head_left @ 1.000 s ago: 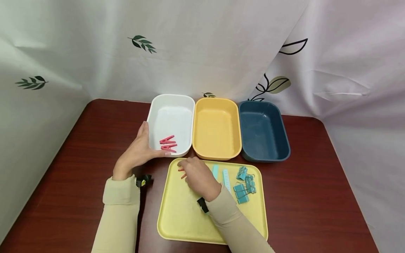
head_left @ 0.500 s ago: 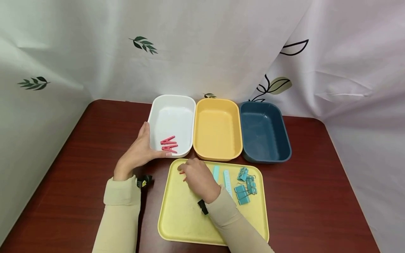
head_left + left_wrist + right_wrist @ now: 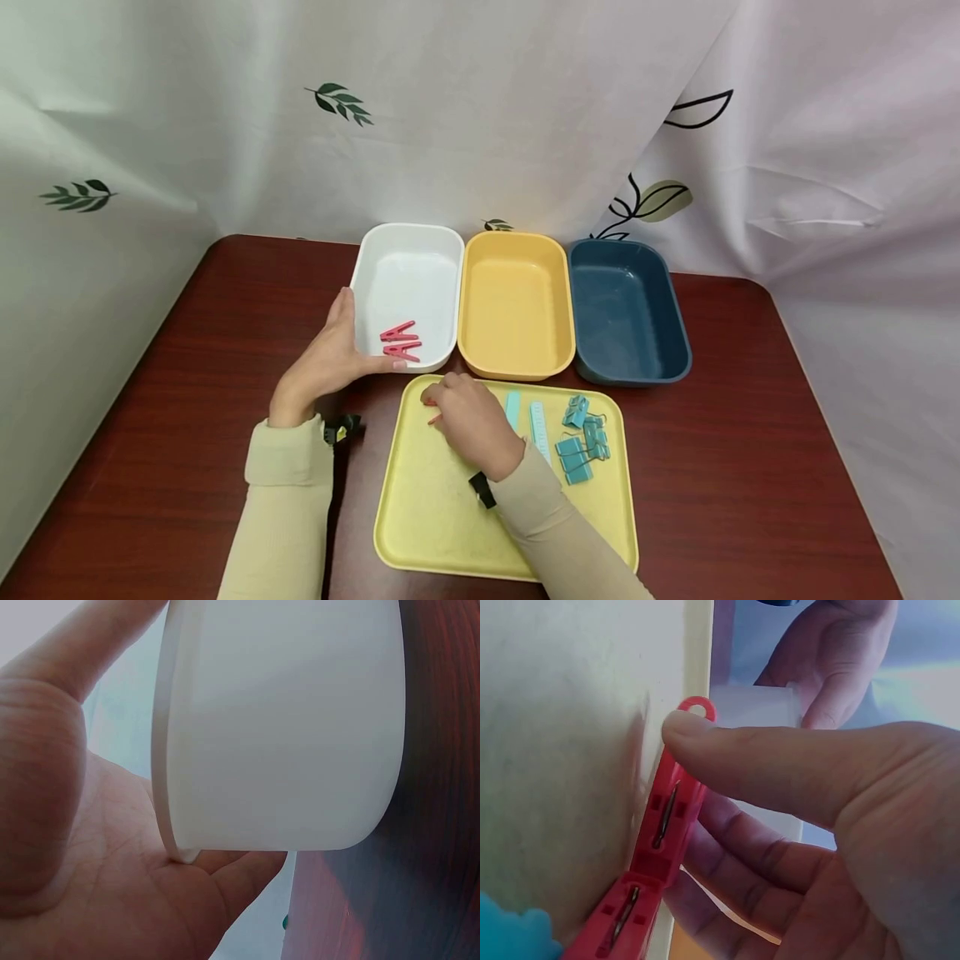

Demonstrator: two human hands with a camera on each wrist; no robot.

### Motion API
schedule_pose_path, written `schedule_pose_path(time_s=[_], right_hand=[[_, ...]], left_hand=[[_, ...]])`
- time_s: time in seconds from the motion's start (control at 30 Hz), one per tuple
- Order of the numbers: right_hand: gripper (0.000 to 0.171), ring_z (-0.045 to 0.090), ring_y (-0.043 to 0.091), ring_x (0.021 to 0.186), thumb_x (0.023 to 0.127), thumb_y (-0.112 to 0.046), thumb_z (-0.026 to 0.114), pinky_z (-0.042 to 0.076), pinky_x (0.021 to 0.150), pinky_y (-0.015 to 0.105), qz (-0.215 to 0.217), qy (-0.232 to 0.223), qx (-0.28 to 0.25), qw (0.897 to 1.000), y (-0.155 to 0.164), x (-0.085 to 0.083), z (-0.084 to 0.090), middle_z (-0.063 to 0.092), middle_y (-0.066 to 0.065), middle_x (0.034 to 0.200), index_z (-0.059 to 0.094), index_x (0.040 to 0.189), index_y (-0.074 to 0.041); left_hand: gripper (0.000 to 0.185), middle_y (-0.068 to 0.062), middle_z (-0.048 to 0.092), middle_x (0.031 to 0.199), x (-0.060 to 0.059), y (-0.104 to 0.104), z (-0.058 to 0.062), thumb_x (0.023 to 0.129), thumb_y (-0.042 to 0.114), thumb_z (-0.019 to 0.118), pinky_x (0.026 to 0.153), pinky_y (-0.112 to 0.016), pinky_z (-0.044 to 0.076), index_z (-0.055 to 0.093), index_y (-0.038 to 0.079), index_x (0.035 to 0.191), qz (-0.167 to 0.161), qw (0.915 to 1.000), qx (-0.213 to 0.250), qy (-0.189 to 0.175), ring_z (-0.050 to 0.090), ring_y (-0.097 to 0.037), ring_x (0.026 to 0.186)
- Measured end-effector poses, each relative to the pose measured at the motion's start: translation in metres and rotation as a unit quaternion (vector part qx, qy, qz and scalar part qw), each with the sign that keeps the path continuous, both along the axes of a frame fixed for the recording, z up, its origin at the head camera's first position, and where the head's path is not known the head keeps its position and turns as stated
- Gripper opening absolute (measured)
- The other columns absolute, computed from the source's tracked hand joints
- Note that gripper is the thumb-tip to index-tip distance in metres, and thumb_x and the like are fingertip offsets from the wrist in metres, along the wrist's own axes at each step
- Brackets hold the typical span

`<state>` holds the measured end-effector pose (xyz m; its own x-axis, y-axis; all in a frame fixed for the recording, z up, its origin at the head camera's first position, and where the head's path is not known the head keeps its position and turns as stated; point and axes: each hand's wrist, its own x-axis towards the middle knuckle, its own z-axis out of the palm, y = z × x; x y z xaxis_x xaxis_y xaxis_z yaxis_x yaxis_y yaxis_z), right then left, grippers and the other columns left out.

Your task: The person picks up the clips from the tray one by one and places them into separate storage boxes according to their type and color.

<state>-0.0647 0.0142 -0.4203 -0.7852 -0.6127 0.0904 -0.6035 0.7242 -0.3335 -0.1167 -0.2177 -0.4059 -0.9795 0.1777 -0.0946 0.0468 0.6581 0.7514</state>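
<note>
When viewed from the head camera, observed white leaf-print fabric [image 3: 480, 117] behind a dark red wood-grain table [image 3: 735, 467]. On the tabletop, found a rectangular pale yellow tray [image 3: 435, 517] with rounded corners. Just beyond its far edge, noted three deep, round-cornered bins in a row, left to right: a glossy white bin [image 3: 408, 279], an orange-yellow bin [image 3: 517, 308] and a dark blue bin [image 3: 626, 317]. At the near left corner of the white bin, found the left hand [image 3: 322, 362] unclenched, with fingers touching the left wall and a straight thumb along the near end. Over the far left part of the tray, found the right hand [image 3: 472, 421] in a pinch. Beside it, noted two light turquoise strips [image 3: 538, 429], partly hidden by hand and sleeve, then clustered teal metal binder clips [image 3: 596, 437] with wire handles. Inside the white bin, near its near end, found two red clips [image 3: 402, 351] side by side. Between right thumb and fingers, found grasped a red plastic clip with a metal spring [image 3: 671, 806]. Could not tell an adjoining red section to be the same clip or another.
</note>
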Motion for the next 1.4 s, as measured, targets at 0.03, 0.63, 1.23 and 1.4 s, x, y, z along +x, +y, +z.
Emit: schedule_pose_path(time_s=[0.03, 0.63, 1.23, 1.4], right_hand=[[0.022, 0.062, 0.02, 0.089, 0.084, -0.017, 0.083, 0.052, 0.081, 0.029, -0.002, -0.002, -0.005, 1.0, 0.0001, 0.0, 0.0005, 0.066, 0.002, 0.096, 0.076, 0.105, -0.012], [0.021, 0.062, 0.02, 0.095, 0.09, -0.019, 0.078, 0.053, 0.083, 0.032, -0.024, -0.023, -0.034, 0.999, 0.0001, -0.0026, 0.003, 0.069, 0.001, 0.102, 0.071, 0.109, -0.012], [0.031, 0.061, 0.022, 0.1, 0.096, -0.019, 0.071, 0.053, 0.086, 0.033, -0.024, -0.024, -0.069, 0.997, 0.0019, -0.0024, 0.0059, 0.065, 0.005, 0.11, 0.067, 0.125, -0.009], [0.032, 0.059, 0.021, 0.097, 0.096, -0.018, 0.071, 0.052, 0.084, 0.034, -0.026, -0.026, -0.077, 0.996, 0.0023, -0.0024, 0.0067, 0.064, 0.006, 0.109, 0.066, 0.126, -0.009]], left_hand=[[0.138, -0.018, -0.003, 0.165, 0.0001, -0.0001, 0.0001, 0.07, 0.049, 0.091, 0.114, -0.059, 0.028, -0.004, 0.006, 0.16, 0.0, 1.0, 0.001, 0.0, 0.011, -0.038, 0.15], [0.14, -0.02, -0.007, 0.166, 0.0005, 0.0011, 0.0037, 0.072, 0.048, 0.089, 0.116, -0.058, 0.026, -0.01, 0.003, 0.159, 0.006, 0.9998, -0.01, -0.017, 0.01, -0.04, 0.15], [0.136, -0.021, 0.0, 0.164, 0.0, 0.0002, -0.0002, 0.07, 0.045, 0.092, 0.114, -0.059, 0.029, -0.002, 0.005, 0.16, 0.0, 1.0, 0.001, 0.008, 0.01, -0.038, 0.15], [0.137, -0.022, -0.001, 0.165, -0.0001, 0.0008, 0.0001, 0.07, 0.045, 0.091, 0.114, -0.059, 0.029, -0.004, 0.003, 0.16, 0.003, 1.0, -0.002, 0.003, 0.012, -0.04, 0.149]])
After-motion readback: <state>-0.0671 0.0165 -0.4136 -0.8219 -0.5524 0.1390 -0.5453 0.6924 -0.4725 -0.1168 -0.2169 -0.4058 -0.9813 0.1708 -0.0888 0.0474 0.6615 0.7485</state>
